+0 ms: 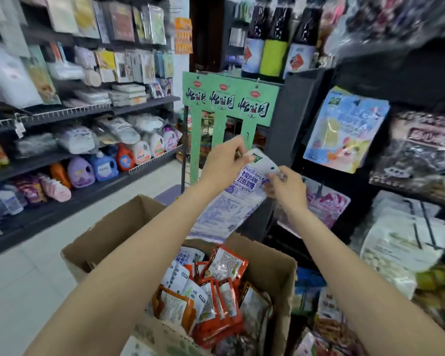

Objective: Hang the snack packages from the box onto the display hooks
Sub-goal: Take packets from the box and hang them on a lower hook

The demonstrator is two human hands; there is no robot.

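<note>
A white snack package (231, 201) with blue print hangs in the air above the open cardboard box (108, 237). My left hand (225, 163) pinches its top left edge. My right hand (285, 187) pinches its top right corner beside the hang hole. Both hands hold it up in front of the dark display rack (316, 119) on the right. Inside the box lie several orange and white snack packages (216, 291). A blue and yellow package (344, 129) and a pink one (326, 204) hang on the rack. No bare hook is plainly visible.
A green cardboard display stand (229, 104) rises behind my hands. Shelves on the left carry detergent bottles (103, 165) and packaged goods. Dark bottles (275, 37) stand on top at centre. More bagged snacks (406, 237) crowd the right side. Pale floor runs along the aisle.
</note>
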